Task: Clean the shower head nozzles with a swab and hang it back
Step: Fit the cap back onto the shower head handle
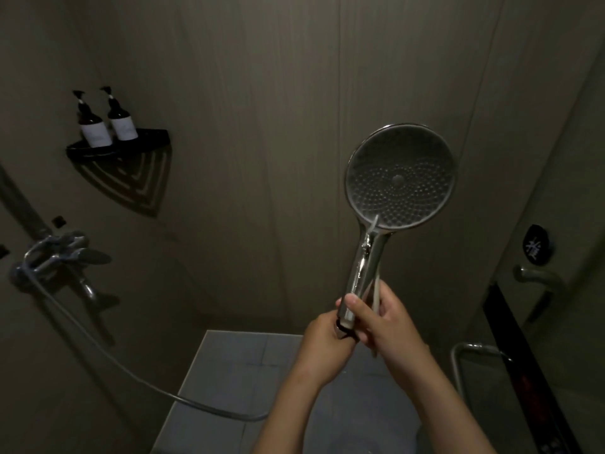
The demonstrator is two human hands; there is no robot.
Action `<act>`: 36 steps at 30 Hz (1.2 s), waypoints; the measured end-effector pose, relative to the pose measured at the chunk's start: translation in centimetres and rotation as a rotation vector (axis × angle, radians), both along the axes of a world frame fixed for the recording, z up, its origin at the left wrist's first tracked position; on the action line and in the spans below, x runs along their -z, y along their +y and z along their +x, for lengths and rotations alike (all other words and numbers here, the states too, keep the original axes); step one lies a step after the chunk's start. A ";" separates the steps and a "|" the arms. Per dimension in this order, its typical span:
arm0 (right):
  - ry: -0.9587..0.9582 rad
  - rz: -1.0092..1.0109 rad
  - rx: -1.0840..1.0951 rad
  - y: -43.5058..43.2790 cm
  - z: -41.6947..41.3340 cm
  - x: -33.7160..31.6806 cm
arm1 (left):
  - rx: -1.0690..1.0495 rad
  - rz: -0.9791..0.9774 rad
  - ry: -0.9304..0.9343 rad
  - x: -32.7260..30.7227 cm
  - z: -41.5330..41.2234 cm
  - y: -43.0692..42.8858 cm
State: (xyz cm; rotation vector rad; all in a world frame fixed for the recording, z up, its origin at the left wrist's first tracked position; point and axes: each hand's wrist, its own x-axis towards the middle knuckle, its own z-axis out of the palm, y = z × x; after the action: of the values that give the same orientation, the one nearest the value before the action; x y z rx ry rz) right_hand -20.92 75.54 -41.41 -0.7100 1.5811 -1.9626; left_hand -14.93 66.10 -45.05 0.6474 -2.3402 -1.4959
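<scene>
Position: the round chrome hand-held shower head (pixel 399 178) stood upright before the grey wall, nozzle face toward the camera. The left hand (pixel 322 339) gripped the lower end of the handle, fingers curled round it. The right hand (pixel 389 322) pinched a long thin white swab (pixel 377 288) lying beside the handle, its tip touching the lower edge of the nozzle face. A grey hose (pixel 98 345) ran from behind the left forearm to the chrome mixer tap (pixel 55 253) at left.
</scene>
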 end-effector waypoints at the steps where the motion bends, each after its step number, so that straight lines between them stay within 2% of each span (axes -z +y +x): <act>1: -0.004 0.000 -0.003 0.0 0.0 0.0 | 0.001 -0.008 -0.007 0.1 -0.1 0.0; 8: -0.006 0.070 0.008 -0.1 0.0 -0.2 | 0.002 -0.070 -0.051 0.0 -0.5 -0.3; 14: -0.001 0.126 0.031 -0.1 0.0 -0.1 | 0.001 -0.024 -0.089 0.3 -0.5 -0.3; 26: 0.103 0.197 0.081 0.2 -1.2 1.0 | -0.017 0.008 -0.032 0.2 -0.1 -0.5; 30: 0.132 0.187 0.107 0.2 -1.4 1.0 | 0.092 0.020 -0.019 0.0 0.3 -0.5; 33: 0.060 0.166 0.193 0.1 -1.9 1.6 | 0.193 0.089 -0.033 0.0 0.5 -0.3; 36: -0.001 0.178 0.192 0.1 -2.1 2.0 | 0.200 0.176 -0.078 -0.7 1.0 -0.1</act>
State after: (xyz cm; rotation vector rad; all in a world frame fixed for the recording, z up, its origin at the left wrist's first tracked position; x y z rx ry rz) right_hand -23.01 75.69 -43.41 -0.5019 1.8546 -1.9209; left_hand -13.91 66.03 -44.32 0.5350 -2.4104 -1.8108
